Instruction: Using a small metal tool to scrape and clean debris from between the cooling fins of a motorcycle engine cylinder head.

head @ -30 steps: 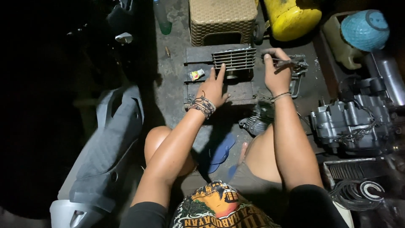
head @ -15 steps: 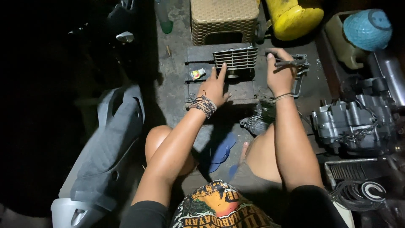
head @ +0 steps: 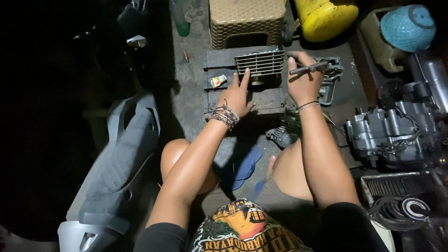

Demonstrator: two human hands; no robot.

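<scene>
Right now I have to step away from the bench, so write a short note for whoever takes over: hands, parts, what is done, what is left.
Left hand: flat and open, pressing on the finned cylinder block, which sits on the dark wooden board.
Right hand: closed around a metal tool handle, at the block's right end.
Nearby: engine case to the right, tan woven stool behind the board, yellow tank.
Done: block steadied, tool in hand.
Left: whatever the tool works on; its tip is hidden.

Finned engine cylinder (head: 260,63): grey metal, parallel cooling fins, lying on a dark board. Metal rod tool (head: 305,69): slim, grey, held roughly level, just right of the cylinder.
</scene>
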